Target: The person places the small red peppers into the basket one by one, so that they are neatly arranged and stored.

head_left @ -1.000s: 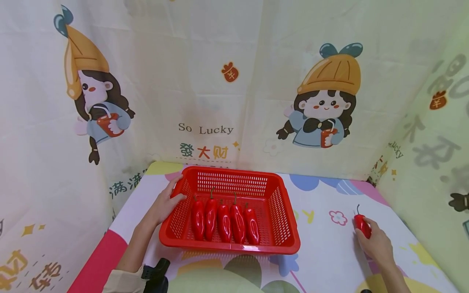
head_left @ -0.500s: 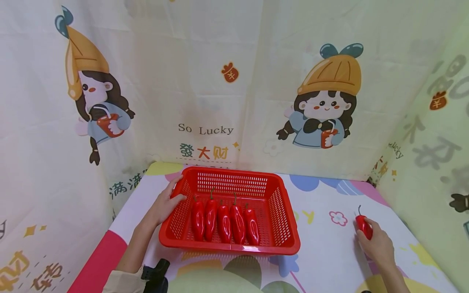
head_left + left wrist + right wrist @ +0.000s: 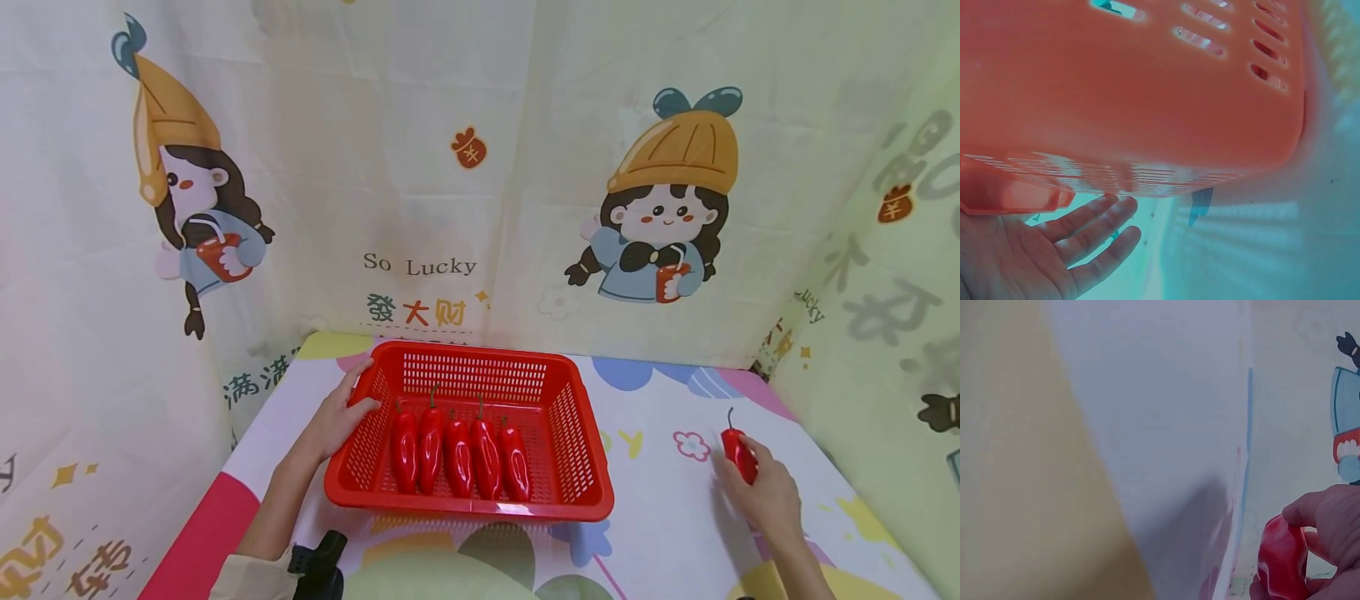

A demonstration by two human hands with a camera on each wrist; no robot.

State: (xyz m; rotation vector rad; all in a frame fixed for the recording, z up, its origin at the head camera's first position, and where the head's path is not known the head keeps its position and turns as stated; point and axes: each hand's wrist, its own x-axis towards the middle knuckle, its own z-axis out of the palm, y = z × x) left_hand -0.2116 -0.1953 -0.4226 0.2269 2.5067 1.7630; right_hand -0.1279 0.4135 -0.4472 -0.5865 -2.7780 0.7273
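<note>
My left hand point(image 3: 335, 425) holds the left rim of a red plastic basket point(image 3: 468, 506), thumb over the edge. In the left wrist view its fingers point(image 3: 1099, 232) reach along the basket's outside, fairly straight. Several glossy red chili peppers point(image 3: 458, 458) lie side by side in the basket, green stems toward the far side. Over the table's right part, my right hand point(image 3: 772, 496) pinches another red chili pepper point(image 3: 737, 450), stem pointing away from me. In the right wrist view thumb and fingers wrap this pepper point(image 3: 1282, 559); its stem is hidden there.
The table has a colourful printed cover point(image 3: 660, 508). Printed cloth curtains point(image 3: 525, 208) hang behind it and along both sides. Between the basket and my right hand lies a stretch of white cover with a printed pink flower point(image 3: 692, 446).
My right hand has shifted slightly left and away from me, with the chili pepper in its grip. The left hand, basket and peppers inside stay in place.
</note>
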